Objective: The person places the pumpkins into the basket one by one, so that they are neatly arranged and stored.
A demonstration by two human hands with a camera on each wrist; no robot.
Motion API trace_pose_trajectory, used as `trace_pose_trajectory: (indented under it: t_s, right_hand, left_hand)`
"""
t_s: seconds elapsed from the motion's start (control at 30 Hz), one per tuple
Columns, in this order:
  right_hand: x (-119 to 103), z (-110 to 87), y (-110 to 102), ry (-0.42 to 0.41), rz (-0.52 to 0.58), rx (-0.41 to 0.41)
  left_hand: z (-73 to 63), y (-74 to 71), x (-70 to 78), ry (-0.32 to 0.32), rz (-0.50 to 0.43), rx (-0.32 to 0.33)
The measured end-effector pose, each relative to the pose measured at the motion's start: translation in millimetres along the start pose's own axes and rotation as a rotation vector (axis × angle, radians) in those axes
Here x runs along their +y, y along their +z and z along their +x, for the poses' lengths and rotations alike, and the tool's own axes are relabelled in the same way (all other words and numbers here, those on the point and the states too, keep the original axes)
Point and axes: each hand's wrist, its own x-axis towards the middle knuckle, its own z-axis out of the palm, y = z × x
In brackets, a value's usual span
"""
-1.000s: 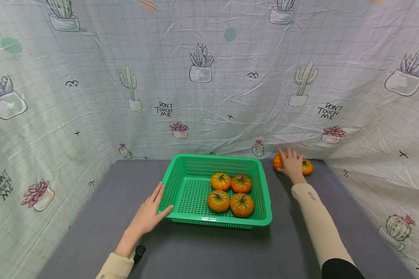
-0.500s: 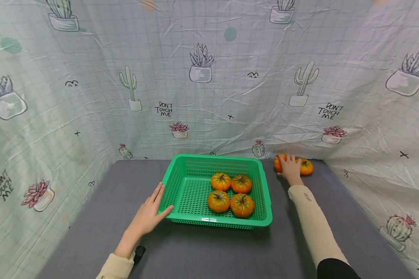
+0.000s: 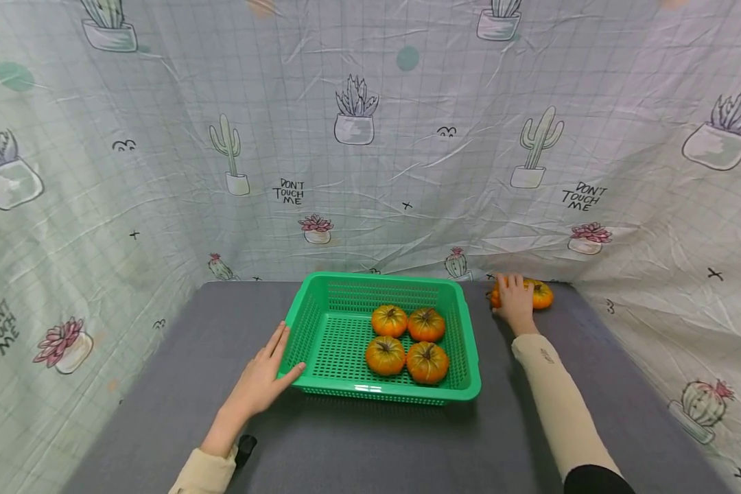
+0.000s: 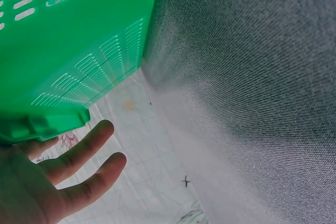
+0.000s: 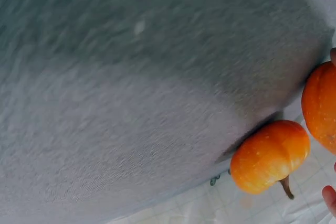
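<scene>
At the far right of the table, my right hand (image 3: 515, 305) grips a small orange pumpkin (image 3: 496, 298), its fingers curled over the top. Most of that pumpkin is hidden by the hand in the head view; part of its side (image 5: 321, 107) shows at the edge of the right wrist view. Just right of it lies a second small pumpkin (image 5: 270, 156) with a brown stem. My left hand (image 3: 256, 381) rests its straight fingers against the left rim of a green plastic basket (image 3: 383, 392). Several pumpkins, one of them at the front right (image 3: 428, 363), sit in the basket's right half.
The basket stands mid-table on a dark grey tabletop (image 3: 370, 453). A pale curtain (image 3: 370, 206) printed with cacti hangs along the back and both sides, close behind the two loose pumpkins.
My right hand has come down onto the left loose pumpkin and curled its fingers round it; that pumpkin has shifted slightly right. The left hand and basket stay in place.
</scene>
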Motion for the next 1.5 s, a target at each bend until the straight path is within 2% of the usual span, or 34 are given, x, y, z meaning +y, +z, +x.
trace_pose_trajectory:
  t_s: [0.13, 0.4, 0.63, 1.17, 1.33, 1.5]
  right_hand:
    - [5.1, -4.2, 1.0, 0.020, 0.015, 0.012]
    - [13.3, -13.4, 1.8, 0.033, 0.033, -0.027]
    - [13.4, -20.5, -0.5, 0.039, -0.002, -0.015]
    - [13.7, -20.9, -1.6, -0.024, -0.040, 0.028]
    - [8.8, -23.8, -8.3, -0.042, -0.004, 0.080]
    - [0.4, -30.8, -19.4, -0.075, 0.030, 0.099]
  left_hand:
    - [0.0, -0.4, -0.2, 0.007, 0.001, 0.009]
    - [0.0, 0.0, -0.4, 0.006, -0.001, 0.002]
    - [-0.6, -0.2, -0.2, -0.002, -0.005, -0.003]
    - [1.3, 0.0, 0.7, 0.015, -0.004, 0.004]
    - [0.8, 0.9, 0.0, 0.013, 0.000, 0.006]
    - [0.7, 0.4, -0.1, 0.007, -0.001, 0.007]
